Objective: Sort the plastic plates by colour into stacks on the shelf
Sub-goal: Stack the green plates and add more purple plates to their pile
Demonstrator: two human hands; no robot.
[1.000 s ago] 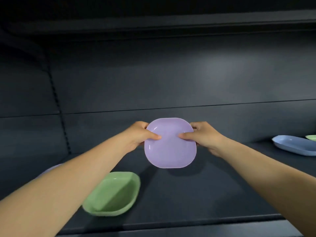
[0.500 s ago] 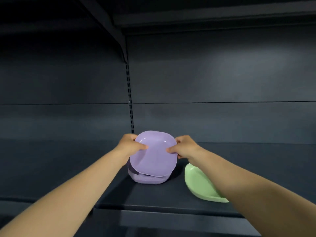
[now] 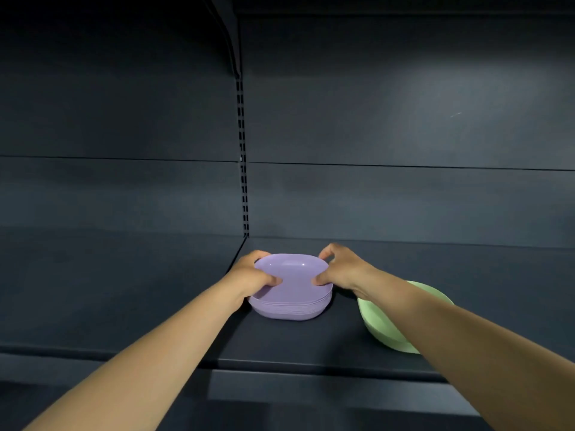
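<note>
A purple square plate (image 3: 292, 273) lies on top of a stack of several purple plates (image 3: 289, 309) on the dark shelf (image 3: 295, 349). My left hand (image 3: 253, 279) grips the top plate's left edge, thumb on its inner face. My right hand (image 3: 337, 269) grips its right edge the same way. A green plate (image 3: 378, 325) sits on the shelf just right of the stack, partly hidden under my right forearm.
The shelf's back panel rises behind the stack, with a slotted upright post (image 3: 242, 157) at centre and a bracket above. The shelf's front edge (image 3: 311, 368) runs below my forearms. Another shelf section (image 3: 109, 290) extends to the left.
Both hands have carried the purple plate left and lowered it flat onto the purple stack. The view has swung left, so the blue plate has left the frame.
</note>
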